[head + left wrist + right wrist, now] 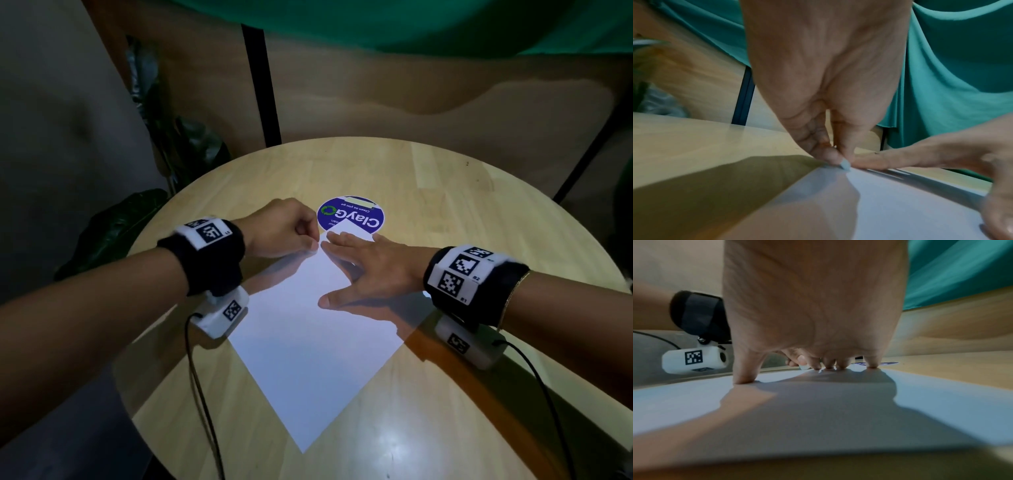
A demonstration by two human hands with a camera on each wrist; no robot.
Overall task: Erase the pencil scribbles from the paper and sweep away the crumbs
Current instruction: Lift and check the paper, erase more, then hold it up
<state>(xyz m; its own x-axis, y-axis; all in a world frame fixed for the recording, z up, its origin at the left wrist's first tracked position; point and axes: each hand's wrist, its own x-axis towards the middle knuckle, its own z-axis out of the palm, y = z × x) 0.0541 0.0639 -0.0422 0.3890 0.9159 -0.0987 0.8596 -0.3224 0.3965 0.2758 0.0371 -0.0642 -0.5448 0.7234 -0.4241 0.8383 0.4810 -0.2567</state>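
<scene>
Your left hand (281, 229) is curled tight, thumb and fingers pinching a small pale-blue eraser (845, 164) whose tip presses down at the left edge of the white rectangular sheet of paper (308, 342), near its far corner. Your right hand (370, 270) lies flat with its fingers straight and spread, gripping nothing; the fingertips (830, 365) and thumb rest on the paper's far part, pinning it to the round light-wood table (462, 212). Your right fingertips nearly meet the eraser, so the two hands sit just beside each other at the sheet's far corner.

That sheet lies turned like a diamond, one corner pointing toward you and the far corner overlapping a round blue "ClayGo" sticker (349, 214) on the tabletop. Any pencil marks or crumbs on the paper are too faint to make out. Both wrists carry black bands with white coded tags (460, 270). Beyond the table hangs a green cloth (445, 24).
</scene>
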